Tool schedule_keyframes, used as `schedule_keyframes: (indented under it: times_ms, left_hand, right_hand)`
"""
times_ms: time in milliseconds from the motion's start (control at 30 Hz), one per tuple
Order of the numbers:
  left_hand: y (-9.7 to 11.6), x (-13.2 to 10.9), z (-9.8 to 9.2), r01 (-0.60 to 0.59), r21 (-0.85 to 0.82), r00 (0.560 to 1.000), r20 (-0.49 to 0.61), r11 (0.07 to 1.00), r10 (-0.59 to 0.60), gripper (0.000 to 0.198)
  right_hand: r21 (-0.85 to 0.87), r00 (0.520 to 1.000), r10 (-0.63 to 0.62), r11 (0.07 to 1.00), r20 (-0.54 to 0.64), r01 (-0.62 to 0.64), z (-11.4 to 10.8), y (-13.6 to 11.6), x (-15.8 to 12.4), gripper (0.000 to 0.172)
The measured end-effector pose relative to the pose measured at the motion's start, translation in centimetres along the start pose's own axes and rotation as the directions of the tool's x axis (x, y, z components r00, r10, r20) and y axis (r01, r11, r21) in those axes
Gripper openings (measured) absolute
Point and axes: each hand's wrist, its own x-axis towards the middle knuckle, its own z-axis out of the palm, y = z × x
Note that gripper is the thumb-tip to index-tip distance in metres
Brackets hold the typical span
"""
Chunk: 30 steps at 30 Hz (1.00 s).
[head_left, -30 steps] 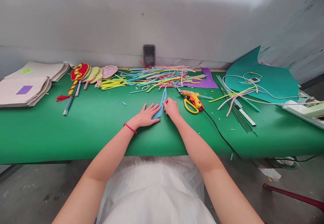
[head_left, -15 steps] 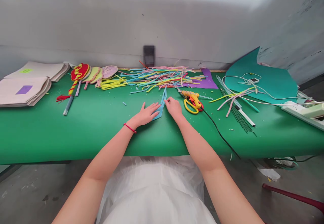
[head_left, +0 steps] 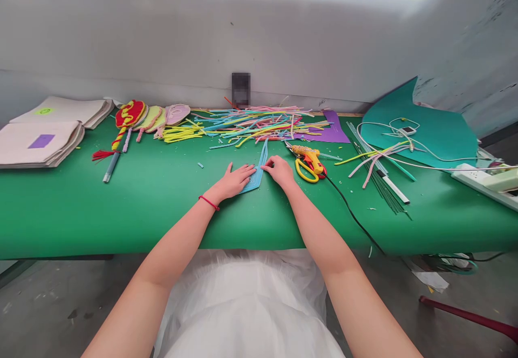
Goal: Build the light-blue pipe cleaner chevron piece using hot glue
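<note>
A flat, angular piece of light blue pipe cleaners [head_left: 254, 183], bent in nested rows, lies on the green table; its loose ends run away from me to a narrow tip. My left hand [head_left: 233, 181] rests flat over its left part with fingers stretched out, hiding some of it. At the right edge of the piece, my right hand [head_left: 280, 171] has thumb and forefinger pinched on a blue strand. Just right of that hand are a yellow glue gun [head_left: 308, 156] and scissors with yellow handles [head_left: 306, 172].
Behind my hands spreads a pile of coloured pipe cleaners [head_left: 259, 123]. Finished fan-like pipe-cleaner pieces [head_left: 131, 114] and paper stacks [head_left: 28, 144] lie left. To the right are a teal sheet [head_left: 437, 126], thin rods, a power strip [head_left: 471, 175] and the glue gun's black cord [head_left: 352, 212].
My right hand has slid slightly toward me along the edge of the blue piece. My left hand stays flat on it. The whole view has shifted slightly.
</note>
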Motion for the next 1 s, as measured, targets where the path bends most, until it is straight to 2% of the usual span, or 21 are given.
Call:
schedule_keyframes:
  times_ms: [100,233,367,467,600,667,767,867,1000]
  left_hand:
    - [0.0,0.0,-0.1,0.007,-0.008,1.0,0.004,1.0,-0.007,0.051]
    - [0.1,0.0,-0.2,0.017,-0.035,1.0,0.008,0.999,-0.017,0.051]
    - [-0.1,0.0,-0.2,0.034,-0.121,0.999,-0.003,0.992,-0.034,0.049]
    - [-0.6,-0.1,-0.7,0.015,-0.201,0.993,-0.112,0.979,-0.038,0.044]
    - [-0.9,-1.1,-2.4,-0.086,-0.267,0.931,-0.365,0.96,-0.019,0.025]
    - [-0.7,-1.7,-3.1,-0.104,-0.301,0.937,-0.349,0.948,-0.008,0.019]
    - [-0.1,-2.4,-3.8,-0.099,-0.279,0.981,-0.189,0.955,0.047,0.02]
    - [0.2,-2.8,-3.9,-0.084,-0.208,0.996,-0.039,0.974,0.077,0.02]
    - [-0.4,-3.9,-3.8,-0.04,-0.188,0.999,0.014,0.981,0.043,0.021]
  right_hand:
    - [-0.007,1.0,-0.016,1.0,-0.005,0.016,0.0,0.0,-0.1,0.017]
    - [0.021,1.0,0.023,1.0,0.01,-0.023,0.0,0.0,0.0,0.019]
    - [0.042,0.999,0.047,0.998,0.009,-0.048,0.1,0.2,0.2,0.021]
    - [0.134,0.999,0.04,0.99,0.003,-0.041,0.0,0.5,0.4,0.021]
    - [0.27,0.999,-0.039,0.962,-0.008,0.039,-0.4,0.7,0.4,0.023]
    - [0.287,0.988,-0.154,0.946,-0.013,0.152,-0.6,0.4,0.2,0.022]
    - [0.313,0.926,-0.374,0.887,0.054,0.341,-0.8,-0.5,-0.5,0.019]
    - [0.329,0.822,-0.542,0.819,0.174,0.471,-0.7,-1.4,-1.2,0.02]
    - [0.286,0.724,-0.636,0.77,0.267,0.571,-0.3,-2.0,-1.7,0.023]
